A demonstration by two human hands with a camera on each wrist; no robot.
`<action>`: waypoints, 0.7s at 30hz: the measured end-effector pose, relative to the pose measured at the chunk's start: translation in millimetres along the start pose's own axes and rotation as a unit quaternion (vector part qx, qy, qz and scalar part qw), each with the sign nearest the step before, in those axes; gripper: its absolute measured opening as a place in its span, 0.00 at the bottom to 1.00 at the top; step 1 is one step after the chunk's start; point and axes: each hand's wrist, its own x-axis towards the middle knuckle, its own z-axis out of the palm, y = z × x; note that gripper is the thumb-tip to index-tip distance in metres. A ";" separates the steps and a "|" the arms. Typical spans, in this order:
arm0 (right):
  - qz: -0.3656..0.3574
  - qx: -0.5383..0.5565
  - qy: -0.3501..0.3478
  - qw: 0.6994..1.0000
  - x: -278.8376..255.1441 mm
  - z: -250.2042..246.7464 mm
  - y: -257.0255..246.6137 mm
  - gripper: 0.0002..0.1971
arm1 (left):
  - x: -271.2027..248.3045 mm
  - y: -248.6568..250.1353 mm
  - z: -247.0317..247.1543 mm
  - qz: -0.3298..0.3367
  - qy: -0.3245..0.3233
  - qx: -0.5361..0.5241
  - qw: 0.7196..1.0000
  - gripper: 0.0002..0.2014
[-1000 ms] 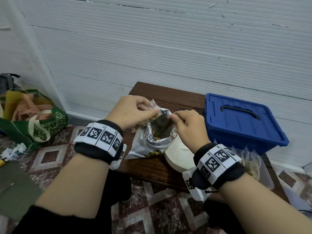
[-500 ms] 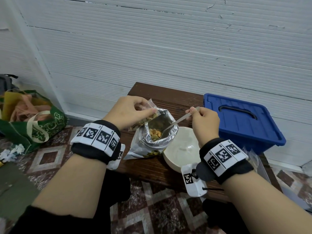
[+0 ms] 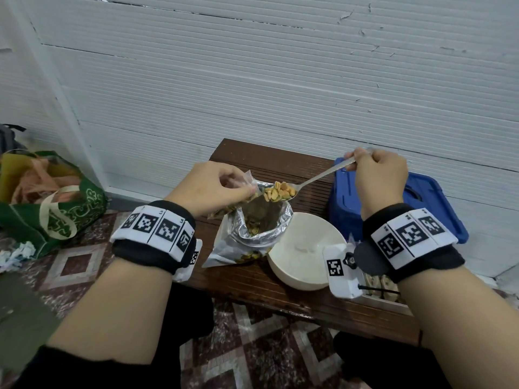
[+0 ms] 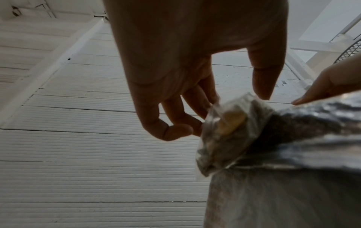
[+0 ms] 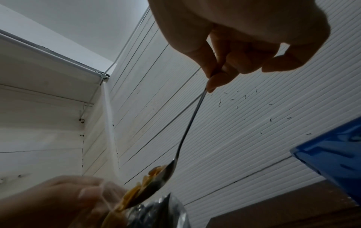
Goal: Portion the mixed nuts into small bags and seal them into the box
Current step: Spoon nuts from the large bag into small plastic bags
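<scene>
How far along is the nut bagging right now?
Done: filled small bags lie near the right wrist. In hand: the right hand holds a spoon heaped with nuts above the foil nut pouch; the left hand pinches a clear small bag open beside it. Left: tipping this scoop in, sealing, and boxing; the blue box is lidded.

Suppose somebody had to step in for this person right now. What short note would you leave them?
Left hand: pinches a small clear bag open beside the mouth of the foil nut bag.
Right hand: grips a spoon heaped with nuts, poised over both bags.
White bowl stands beside the foil bag; blue box, lid closed, at the right.
Done: some nuts already in the small bag.
Left: tip this spoonful in, seal the bag, fill more, put them in the box.
</scene>
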 end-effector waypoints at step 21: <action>-0.028 0.055 -0.075 0.995 -12.1 26.9 -13.8 0.20 | -2.8 15.0 12.9 0.018 -0.013 0.038 0.999 0.19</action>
